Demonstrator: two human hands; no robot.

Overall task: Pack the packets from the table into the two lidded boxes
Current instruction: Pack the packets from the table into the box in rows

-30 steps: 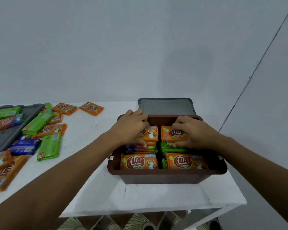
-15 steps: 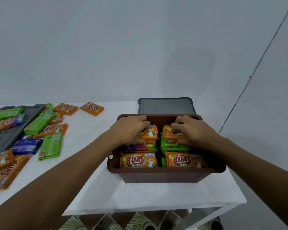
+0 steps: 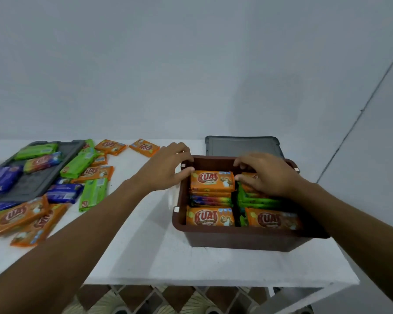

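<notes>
Packets (image 3: 93,194) in glossy orange, green and blue wrappers lay scattered flat on the white tabletop (image 3: 150,252) at left, some on a grey lid (image 3: 35,184). Our left hand (image 3: 166,169) hovered at the brown plastic box (image 3: 243,240), fingers spread, thumb touching an orange packet (image 3: 212,181) inside. Our right hand (image 3: 264,174) pressed the right stack, fingers curled; we couldn't tell if it gripped.

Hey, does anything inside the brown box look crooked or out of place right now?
Nothing stands out. The packets lie in neat stacks inside the brown box. The left hand and right hand are at the back stacks.
</notes>
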